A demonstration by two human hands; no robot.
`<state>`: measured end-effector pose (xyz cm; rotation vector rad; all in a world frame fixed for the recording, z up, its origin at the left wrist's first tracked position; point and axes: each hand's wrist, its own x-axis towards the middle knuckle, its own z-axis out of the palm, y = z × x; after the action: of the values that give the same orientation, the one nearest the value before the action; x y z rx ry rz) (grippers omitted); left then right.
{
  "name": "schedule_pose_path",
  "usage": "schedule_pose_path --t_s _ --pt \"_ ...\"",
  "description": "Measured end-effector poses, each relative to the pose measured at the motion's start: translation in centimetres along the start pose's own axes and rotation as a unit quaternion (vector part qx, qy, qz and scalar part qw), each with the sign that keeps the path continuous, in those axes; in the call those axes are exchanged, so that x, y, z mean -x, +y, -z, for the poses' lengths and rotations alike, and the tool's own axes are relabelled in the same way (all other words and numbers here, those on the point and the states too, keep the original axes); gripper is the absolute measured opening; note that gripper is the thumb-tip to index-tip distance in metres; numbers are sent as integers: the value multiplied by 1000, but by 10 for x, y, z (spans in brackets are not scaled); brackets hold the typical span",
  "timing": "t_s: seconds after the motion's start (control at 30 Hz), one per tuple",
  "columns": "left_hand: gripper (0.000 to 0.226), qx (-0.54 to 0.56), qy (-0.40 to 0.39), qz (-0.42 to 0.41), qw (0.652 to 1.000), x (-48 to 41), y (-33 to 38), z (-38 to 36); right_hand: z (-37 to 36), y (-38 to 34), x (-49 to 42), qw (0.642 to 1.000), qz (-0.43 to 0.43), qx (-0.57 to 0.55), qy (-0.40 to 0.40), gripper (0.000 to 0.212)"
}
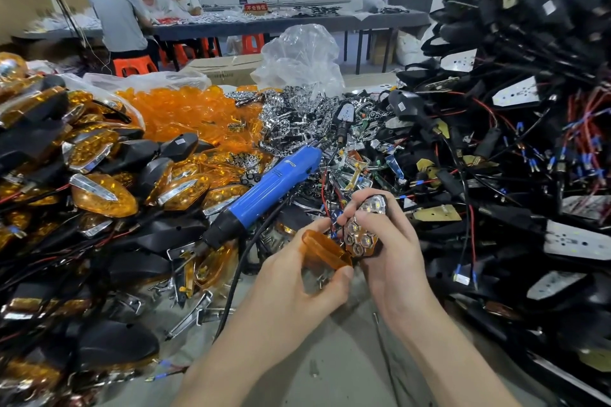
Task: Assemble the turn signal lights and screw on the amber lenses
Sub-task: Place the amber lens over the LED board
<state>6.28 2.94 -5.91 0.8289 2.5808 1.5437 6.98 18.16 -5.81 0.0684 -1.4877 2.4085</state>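
Bare worktop (347,360) shows only on the near side of our left hand (297,284) and right hand (393,241), around the forearms; on every other side piles close in. The left hand pinches an amber lens (322,251) between thumb and fingers, its right end touching the light (362,238) that the right hand grips, reflector cups up. Just beyond the left hand lies a blue screwdriver (274,182), its black cord (243,261) running down past the left wrist. Left of the hands sits a heap of finished lights (102,195); beyond it lie loose lenses (185,109), then chrome reflectors (297,112) straight ahead. Right of the right hand, black housings (410,106) with red and black wires (582,129) stack high.
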Motion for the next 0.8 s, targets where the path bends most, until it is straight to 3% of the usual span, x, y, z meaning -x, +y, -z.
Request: schedule_pose_path --t_s 0.27,0.8 --pt "41 1 -6 3 1000 1 1 2 -2 1 4 997 40 55 -25 19" --pt "23 -42 -38 -4 998 -2 9 4 -4 5 6 995 35 85 -32 20"
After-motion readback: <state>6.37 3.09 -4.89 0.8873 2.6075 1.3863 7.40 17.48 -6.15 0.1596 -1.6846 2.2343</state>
